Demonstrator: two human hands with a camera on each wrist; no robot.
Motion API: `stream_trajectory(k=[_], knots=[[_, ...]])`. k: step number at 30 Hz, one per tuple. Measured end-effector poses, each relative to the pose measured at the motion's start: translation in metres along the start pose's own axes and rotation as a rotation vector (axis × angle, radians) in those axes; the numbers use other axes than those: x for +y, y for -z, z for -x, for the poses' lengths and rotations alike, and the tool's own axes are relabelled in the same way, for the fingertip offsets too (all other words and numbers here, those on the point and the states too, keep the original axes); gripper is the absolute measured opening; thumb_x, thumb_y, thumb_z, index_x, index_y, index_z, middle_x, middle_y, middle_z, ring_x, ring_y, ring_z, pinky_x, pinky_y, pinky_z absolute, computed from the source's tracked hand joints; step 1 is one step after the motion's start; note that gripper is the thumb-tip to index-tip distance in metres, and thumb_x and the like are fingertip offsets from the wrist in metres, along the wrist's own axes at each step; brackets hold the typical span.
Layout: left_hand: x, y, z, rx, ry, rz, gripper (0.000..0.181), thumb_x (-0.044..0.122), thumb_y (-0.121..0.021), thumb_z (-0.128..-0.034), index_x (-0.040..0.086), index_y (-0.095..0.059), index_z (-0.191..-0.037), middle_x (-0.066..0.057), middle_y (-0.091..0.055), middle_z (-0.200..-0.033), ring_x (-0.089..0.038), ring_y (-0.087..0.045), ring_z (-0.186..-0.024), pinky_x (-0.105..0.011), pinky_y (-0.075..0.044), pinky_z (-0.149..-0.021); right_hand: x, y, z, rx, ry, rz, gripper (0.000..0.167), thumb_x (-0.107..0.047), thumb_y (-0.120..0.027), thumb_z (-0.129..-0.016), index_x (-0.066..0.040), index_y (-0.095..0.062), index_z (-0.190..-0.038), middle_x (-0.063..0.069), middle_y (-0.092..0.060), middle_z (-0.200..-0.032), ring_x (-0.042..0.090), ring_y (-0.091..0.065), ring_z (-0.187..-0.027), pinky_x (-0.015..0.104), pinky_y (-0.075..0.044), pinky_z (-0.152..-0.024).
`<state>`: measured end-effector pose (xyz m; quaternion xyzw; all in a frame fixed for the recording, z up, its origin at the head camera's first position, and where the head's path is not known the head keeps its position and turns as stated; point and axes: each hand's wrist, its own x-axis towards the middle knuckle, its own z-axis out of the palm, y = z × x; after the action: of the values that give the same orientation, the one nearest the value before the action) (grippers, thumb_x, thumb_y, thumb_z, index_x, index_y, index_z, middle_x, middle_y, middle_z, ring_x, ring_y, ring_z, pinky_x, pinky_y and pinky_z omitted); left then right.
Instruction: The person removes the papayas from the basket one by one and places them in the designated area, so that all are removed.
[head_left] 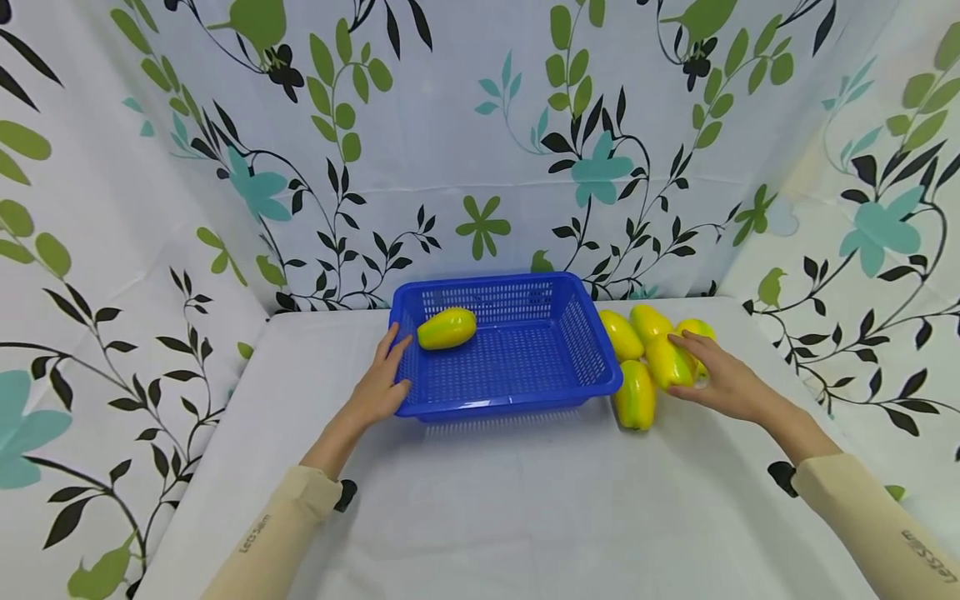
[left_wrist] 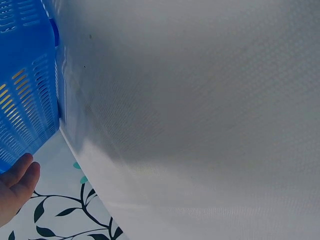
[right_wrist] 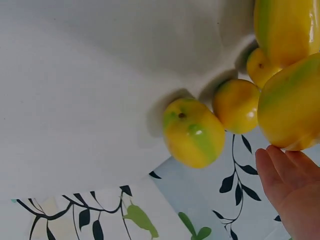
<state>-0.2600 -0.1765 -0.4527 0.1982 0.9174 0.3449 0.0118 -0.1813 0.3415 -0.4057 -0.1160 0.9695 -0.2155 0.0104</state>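
Observation:
A blue plastic basket (head_left: 491,406) with slotted walls stands on the white-covered table, one yellow mango-like fruit (head_left: 447,328) lying inside at its left. My left hand (head_left: 378,387) touches the basket's left side with fairly straight, spread fingers; the left wrist view shows fingertips (left_wrist: 22,167) against the blue wall. To the right of the basket, my right hand (head_left: 716,379) holds a yellow-green fruit (head_left: 670,362) between thumb and fingers. Other such fruits lie around it, one near the basket's front corner (head_left: 634,396) and another behind it (head_left: 621,335).
Patterned cloth (head_left: 480,150) with leaves and birds hangs behind the table and along both sides. The white table surface (head_left: 517,500) stretches in front of the basket. Further fruits (right_wrist: 194,132) sit close together near the table's far edge.

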Motion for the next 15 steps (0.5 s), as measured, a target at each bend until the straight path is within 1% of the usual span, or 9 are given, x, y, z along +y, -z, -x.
stream_trajectory(k=[9, 15], knots=[[0.0, 0.0, 0.0, 0.002, -0.003, -0.003, 0.074, 0.006, -0.049, -0.0851, -0.002, -0.023, -0.154, -0.016, 0.005, -0.164, -0.043, -0.013, -0.148, -0.063, -0.024, -0.111, 0.019, -0.013, 0.005, -0.034, -0.037, -0.013, 0.084, -0.04, -0.075, -0.085, 0.0, -0.037, -0.148, 0.035, -0.027, -0.151, 0.057, -0.03, -0.133, 0.074, -0.029, -0.1], [0.001, 0.001, 0.0, 0.001, 0.01, -0.004, 0.074, 0.007, -0.049, -0.0851, -0.001, -0.023, -0.155, -0.014, 0.005, -0.165, -0.042, -0.012, -0.148, -0.063, -0.023, -0.112, 0.027, -0.025, 0.005, -0.039, -0.027, -0.044, 0.083, -0.037, -0.076, -0.084, 0.001, -0.038, -0.147, 0.035, -0.027, -0.151, 0.057, -0.029, -0.134, 0.073, -0.027, -0.102]])
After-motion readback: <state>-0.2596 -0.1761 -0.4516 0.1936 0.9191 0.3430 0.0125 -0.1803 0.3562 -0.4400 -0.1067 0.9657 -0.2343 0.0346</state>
